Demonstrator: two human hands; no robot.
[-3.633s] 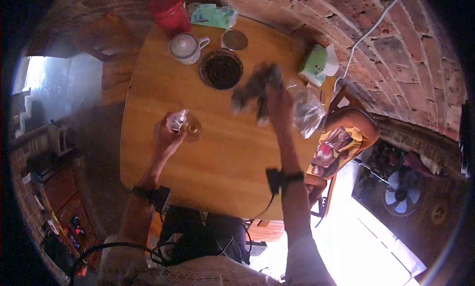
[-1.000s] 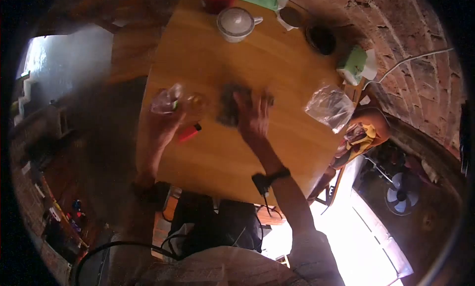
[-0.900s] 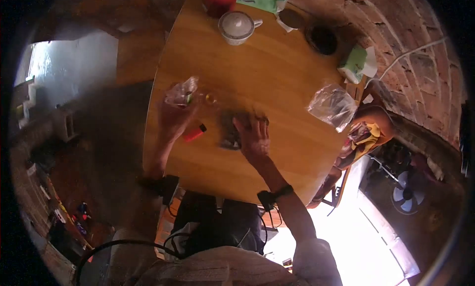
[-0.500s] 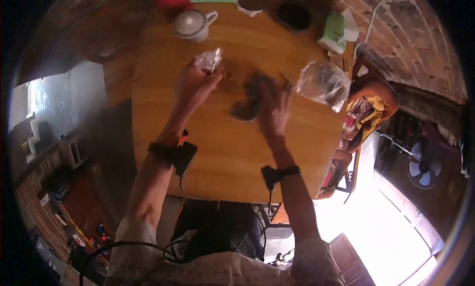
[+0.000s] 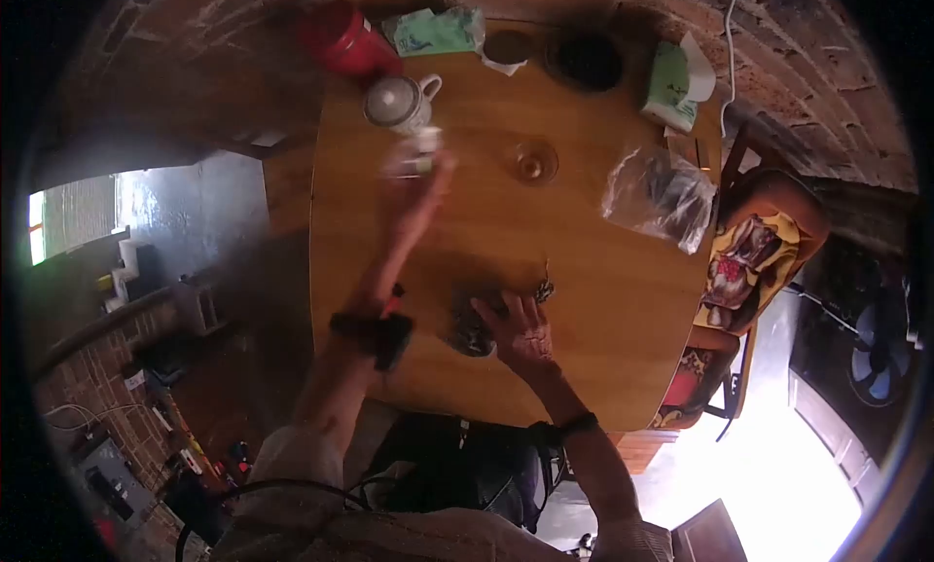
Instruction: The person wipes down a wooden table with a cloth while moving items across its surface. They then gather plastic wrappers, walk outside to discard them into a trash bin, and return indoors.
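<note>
The left hand grips a crumpled clear wrapper far across the counter; swinging it could knock the white mug. The right hand lies spread over a dark cloth near the edge.

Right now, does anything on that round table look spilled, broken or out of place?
Nothing looks spilled or broken. The mug and small glass stand upright on the table. The left hand holds a crinkled clear wrapper, too blurred to read; the right hand presses on a dark cloth.
</note>
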